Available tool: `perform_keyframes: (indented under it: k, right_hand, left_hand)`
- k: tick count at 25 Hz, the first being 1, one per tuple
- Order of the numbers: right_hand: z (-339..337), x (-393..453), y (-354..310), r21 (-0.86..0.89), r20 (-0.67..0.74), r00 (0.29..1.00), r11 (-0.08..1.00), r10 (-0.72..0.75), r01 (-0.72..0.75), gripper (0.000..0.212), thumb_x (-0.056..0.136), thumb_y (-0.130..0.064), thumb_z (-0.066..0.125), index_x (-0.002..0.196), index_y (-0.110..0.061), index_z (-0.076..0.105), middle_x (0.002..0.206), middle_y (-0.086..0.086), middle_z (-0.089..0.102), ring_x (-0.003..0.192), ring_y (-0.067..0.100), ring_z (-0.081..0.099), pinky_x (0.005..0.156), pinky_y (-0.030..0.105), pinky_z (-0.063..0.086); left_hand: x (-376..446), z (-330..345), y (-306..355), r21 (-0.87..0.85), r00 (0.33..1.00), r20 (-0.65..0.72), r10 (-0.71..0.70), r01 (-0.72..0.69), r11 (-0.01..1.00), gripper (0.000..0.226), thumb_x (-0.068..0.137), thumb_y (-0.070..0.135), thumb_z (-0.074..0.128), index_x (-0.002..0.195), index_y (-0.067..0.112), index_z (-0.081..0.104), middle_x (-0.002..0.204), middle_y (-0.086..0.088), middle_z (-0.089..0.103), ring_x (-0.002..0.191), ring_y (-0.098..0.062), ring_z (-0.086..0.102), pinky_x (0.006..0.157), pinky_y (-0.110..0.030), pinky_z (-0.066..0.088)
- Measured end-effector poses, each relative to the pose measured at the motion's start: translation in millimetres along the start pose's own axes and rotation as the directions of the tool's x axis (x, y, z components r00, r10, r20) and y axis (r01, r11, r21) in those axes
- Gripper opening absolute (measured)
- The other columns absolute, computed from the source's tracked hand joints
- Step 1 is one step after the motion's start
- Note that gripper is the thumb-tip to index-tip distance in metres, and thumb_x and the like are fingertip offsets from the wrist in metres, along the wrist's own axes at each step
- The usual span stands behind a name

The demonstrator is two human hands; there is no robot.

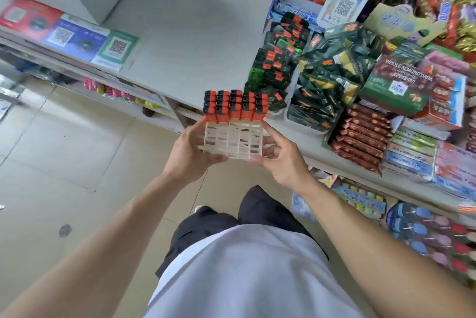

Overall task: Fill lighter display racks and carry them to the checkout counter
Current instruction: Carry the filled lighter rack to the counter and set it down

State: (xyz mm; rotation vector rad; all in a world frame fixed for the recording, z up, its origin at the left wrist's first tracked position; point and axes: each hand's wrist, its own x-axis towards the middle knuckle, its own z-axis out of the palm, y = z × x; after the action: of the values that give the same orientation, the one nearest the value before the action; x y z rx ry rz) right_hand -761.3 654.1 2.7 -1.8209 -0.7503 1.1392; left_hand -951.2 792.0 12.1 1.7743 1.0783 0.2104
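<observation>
A: What do the hands hold?
B: The left hand (189,155) and right hand (279,160) grip a clear display rack (233,141) from either side, orange lighters (233,105) filling its far rows.
A: And where is it?
B: In the air, just before the white checkout counter (195,42).

Counter (195,34): I see a white top, bare in the middle.
Left of that bare patch: QR cards (117,48) lying flat along the counter edge.
Right of it: a tray of dark lighters (280,60), green snack packs (332,72), brown bars (360,137), a chocolate box (396,83).
Behind the lighters: a standing QR sign (345,0).
Floor (64,150): beige tiles, which my feet are on.
</observation>
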Motion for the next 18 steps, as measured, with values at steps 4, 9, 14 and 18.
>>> perform_keyframes:
  k: [4,9,14,18]
  right_hand:
    - [33,49,-34,-0.024,-0.019,1.000,1.000,0.007,-0.007,0.091,0.077,-0.010,0.085,0.151,-0.031,0.037,0.099,-0.010,0.059,0.078,0.011,0.063,0.083,0.031,0.055]
    - [54,125,-62,-0.078,-0.041,0.999,0.996,0.035,-0.038,0.095,0.076,-0.015,0.087,0.152,-0.036,0.035,0.104,-0.008,0.061,0.078,0.010,0.067,0.082,0.032,0.058]
    - [51,188,-89,-0.092,-0.071,0.992,0.990,0.102,-0.108,0.092,0.080,-0.008,0.082,0.152,-0.037,0.032,0.097,-0.010,0.062,0.069,-0.004,0.064,0.072,0.017,0.054]
    - [50,234,-105,-0.038,-0.138,0.968,0.975,0.211,-0.218,0.092,0.082,-0.004,0.078,0.154,-0.033,0.029,0.100,-0.013,0.067,0.087,0.003,0.069,0.067,0.011,0.051]
  left_hand:
    - [42,-52,-11,0.007,0.999,0.018,-0.028,0.028,1.000,0.079,0.068,0.010,0.092,0.114,0.055,0.047,0.085,0.037,0.065,0.079,0.019,0.062,0.059,-0.003,0.046]
    - [118,-96,-13,0.023,0.998,0.060,-0.036,0.034,0.999,0.082,0.066,0.015,0.094,0.121,0.057,0.051,0.102,0.035,0.066,0.086,0.010,0.067,0.068,-0.014,0.054]
    - [196,-117,-3,0.058,0.990,0.127,-0.053,0.046,0.997,0.085,0.069,0.012,0.092,0.132,0.051,0.050,0.107,0.031,0.062,0.079,0.016,0.064,0.057,-0.007,0.049]
    - [266,-124,6,0.076,0.970,0.219,-0.107,0.092,0.993,0.095,0.068,0.013,0.093,0.138,0.052,0.042,0.101,0.025,0.063,0.076,0.006,0.067,0.064,-0.024,0.055]
